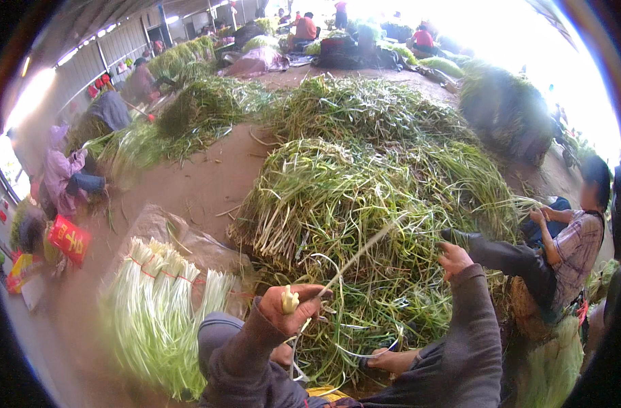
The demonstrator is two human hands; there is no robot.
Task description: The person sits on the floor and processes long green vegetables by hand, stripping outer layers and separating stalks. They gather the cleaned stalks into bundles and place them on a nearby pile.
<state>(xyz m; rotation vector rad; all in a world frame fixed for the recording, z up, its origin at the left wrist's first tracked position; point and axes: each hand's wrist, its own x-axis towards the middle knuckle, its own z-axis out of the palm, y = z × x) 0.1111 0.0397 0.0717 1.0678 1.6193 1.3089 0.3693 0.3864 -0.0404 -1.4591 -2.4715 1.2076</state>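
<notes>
My left hand [296,307] is closed around a few pale stalks, with cut whitish ends [290,300] poking out of the fist. From it one long pale stem [364,250] reaches up and right over the heap. My right hand [454,261] is at the right side of the heap, its fingers partly bent; whether a thin stalk is between them is unclear. The large heap of long green leafy stalks [336,188] lies before me. Trimmed leaves and loose stalks [371,306] cover the ground between my feet.
Pale-green bundles tied with red bands [162,306] lie on a brown sheet [208,239] at my left. A person [570,234] sits close on the right, holding stalks. Another person in lilac [65,163] sits left, near a red bag [69,239]. More heaps [371,104] lie beyond.
</notes>
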